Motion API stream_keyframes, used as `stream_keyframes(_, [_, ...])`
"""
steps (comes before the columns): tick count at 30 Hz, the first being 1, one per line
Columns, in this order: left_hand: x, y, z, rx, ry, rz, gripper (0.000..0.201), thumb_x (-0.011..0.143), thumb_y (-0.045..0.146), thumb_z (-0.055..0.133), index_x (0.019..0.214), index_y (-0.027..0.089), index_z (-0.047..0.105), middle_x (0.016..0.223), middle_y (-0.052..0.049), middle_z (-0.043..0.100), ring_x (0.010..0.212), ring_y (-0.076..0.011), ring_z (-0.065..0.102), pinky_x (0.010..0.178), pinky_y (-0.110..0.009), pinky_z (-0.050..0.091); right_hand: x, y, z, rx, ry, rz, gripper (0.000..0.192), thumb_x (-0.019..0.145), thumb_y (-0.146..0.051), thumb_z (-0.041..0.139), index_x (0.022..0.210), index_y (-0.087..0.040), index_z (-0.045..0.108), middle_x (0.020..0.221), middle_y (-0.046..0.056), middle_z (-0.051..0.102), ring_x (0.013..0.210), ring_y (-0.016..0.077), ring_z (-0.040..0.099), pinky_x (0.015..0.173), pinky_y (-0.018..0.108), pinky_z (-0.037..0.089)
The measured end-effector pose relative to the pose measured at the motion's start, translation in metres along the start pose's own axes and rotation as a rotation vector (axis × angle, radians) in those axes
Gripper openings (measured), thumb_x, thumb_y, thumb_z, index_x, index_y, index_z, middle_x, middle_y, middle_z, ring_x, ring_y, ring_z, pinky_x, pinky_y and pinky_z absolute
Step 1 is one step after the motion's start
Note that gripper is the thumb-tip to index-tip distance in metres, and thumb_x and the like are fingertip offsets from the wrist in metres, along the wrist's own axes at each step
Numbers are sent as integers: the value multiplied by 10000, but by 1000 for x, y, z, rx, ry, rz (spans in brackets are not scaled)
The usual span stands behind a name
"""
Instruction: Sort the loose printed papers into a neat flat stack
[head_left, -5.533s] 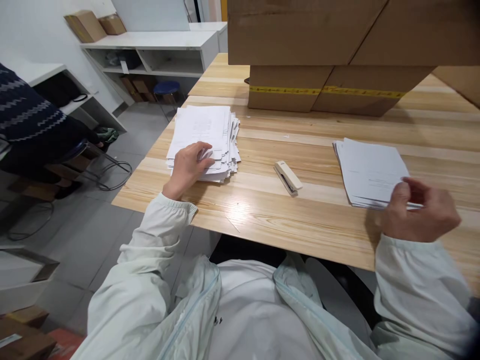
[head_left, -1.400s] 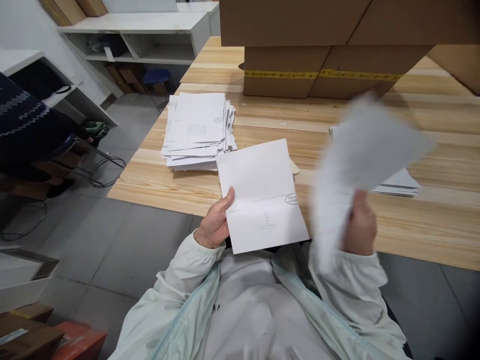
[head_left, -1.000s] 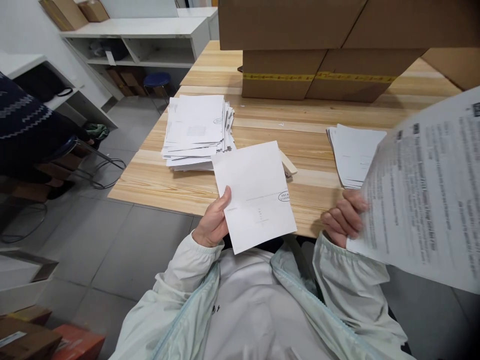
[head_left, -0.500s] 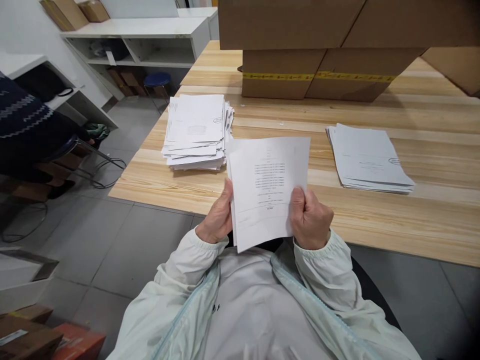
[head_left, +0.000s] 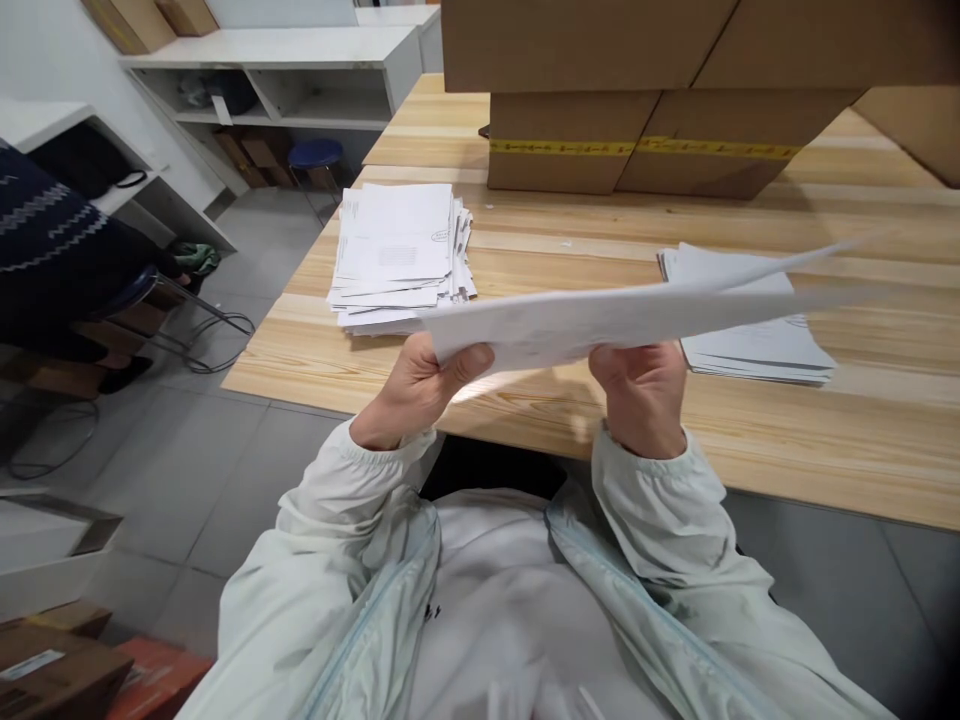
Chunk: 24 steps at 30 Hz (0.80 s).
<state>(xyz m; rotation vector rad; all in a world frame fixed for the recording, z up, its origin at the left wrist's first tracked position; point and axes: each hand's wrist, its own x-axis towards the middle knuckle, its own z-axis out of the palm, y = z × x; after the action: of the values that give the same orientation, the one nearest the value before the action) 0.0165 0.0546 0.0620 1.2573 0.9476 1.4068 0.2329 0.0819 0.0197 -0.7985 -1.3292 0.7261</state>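
Note:
Some white paper sheets are held up sideways between both hands over the table's front edge, blurred by motion and parting at their right end. My left hand grips their left end, thumb on the near face. My right hand is closed on the lower edge, right of the middle. A tall, uneven stack of printed papers lies beyond my left hand. On the right, a lower stack of papers is partly hidden behind the held sheets.
Large cardboard boxes with yellow tape stand at the back of the wooden table. To the left are a white shelf unit, a blue stool and a seated person. More boxes lie at the lower left.
The held sheets have swung from upright, print facing me, to lying sideways with the far end out to the right. Both hands have risen and moved slightly apart.

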Motion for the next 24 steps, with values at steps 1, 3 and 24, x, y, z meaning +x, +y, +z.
stream_keyframes(1, [2, -2, -1, 33, -16, 12, 340, 709, 528, 838, 809, 207, 785, 821, -38, 759, 892, -273, 726, 806, -414, 607, 0, 3, 1, 4, -12, 26, 344, 816, -529, 752, 997, -246, 681, 1004, 60, 733, 969, 225, 699, 916, 420, 556])
stream_keyframes(3, [4, -11, -1, 73, -15, 12, 360, 701, 558, 829, 777, 209, 784, 816, -33, 762, 837, -250, 716, 794, -403, 602, -4, 10, 3, -26, -28, 75, 325, 837, -535, 727, 986, -248, 693, 1011, 58, 750, 973, 231, 706, 920, 429, 560])
stream_keyframes(24, [-2, -34, 10, 226, 81, 103, 395, 860, 592, 666, 934, 216, 762, 977, -59, 756, 881, -220, 693, 821, -351, 570, -16, 22, 11, -14, 2, 22, 218, 943, -448, 630, 1031, -253, 670, 992, 36, 727, 983, 186, 686, 908, 348, 538])
